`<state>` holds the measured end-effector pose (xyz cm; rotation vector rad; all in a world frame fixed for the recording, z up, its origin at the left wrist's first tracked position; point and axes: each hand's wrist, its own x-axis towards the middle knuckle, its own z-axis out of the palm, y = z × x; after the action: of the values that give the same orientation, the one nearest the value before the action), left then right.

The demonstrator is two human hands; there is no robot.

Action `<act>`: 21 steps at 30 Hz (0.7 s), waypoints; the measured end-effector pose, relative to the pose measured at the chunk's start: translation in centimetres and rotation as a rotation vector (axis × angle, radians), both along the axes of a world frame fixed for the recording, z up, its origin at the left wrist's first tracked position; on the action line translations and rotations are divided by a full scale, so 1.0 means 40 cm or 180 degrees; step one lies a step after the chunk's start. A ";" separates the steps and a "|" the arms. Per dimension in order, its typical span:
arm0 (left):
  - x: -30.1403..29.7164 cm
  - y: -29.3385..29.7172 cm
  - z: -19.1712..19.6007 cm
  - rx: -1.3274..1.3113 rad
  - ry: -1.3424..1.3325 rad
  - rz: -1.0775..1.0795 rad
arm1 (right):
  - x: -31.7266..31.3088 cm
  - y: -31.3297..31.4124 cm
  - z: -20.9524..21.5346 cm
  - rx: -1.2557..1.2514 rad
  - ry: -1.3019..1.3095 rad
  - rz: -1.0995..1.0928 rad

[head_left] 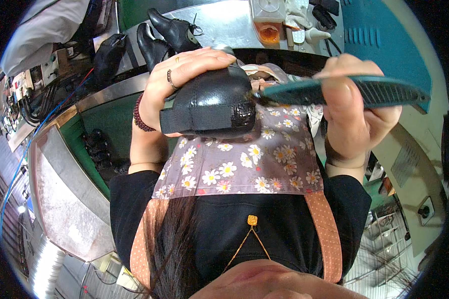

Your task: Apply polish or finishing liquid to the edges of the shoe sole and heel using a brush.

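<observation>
My left hand, with rings and a dark red bead bracelet, is wrapped over a glossy black leather shoe held above my flowered apron. A ribbed black band runs along the shoe's near side and ends in a shiny, wet-looking patch at the right. In a closed grip, my right hand has a brush with a long dark green handle, lying almost level. The brush's dark tip meets the shoe's right edge, or hangs just beside it; its bristles are mostly hidden.
Beyond my hands, several black shoes stand on a metal worktop. A clear container with amber stuff sits farther right, beside white cloths or gloves. A teal metal cabinet stands at right, a green-sided bin at left.
</observation>
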<state>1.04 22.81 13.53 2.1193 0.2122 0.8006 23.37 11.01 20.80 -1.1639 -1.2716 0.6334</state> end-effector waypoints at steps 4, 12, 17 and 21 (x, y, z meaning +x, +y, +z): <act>-0.010 -0.001 -0.011 -0.0354 -0.0243 0.0266 | -0.002 0.002 0.005 -0.0086 0.0183 0.0540; -0.043 0.011 -0.024 -0.0361 -0.0537 0.0422 | -0.025 0.036 -0.002 0.0106 0.0424 0.0408; -0.086 0.016 -0.039 -0.0733 -0.0529 0.0303 | -0.045 0.069 -0.017 -0.0688 -0.0022 0.0504; -0.115 0.019 -0.052 -0.0411 -0.0564 0.0364 | -0.070 0.092 -0.021 -0.0364 0.0580 0.0815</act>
<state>-3.54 23.56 11.47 1.9170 0.2846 1.0095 20.56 14.70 19.96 -1.0173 -1.2503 0.9903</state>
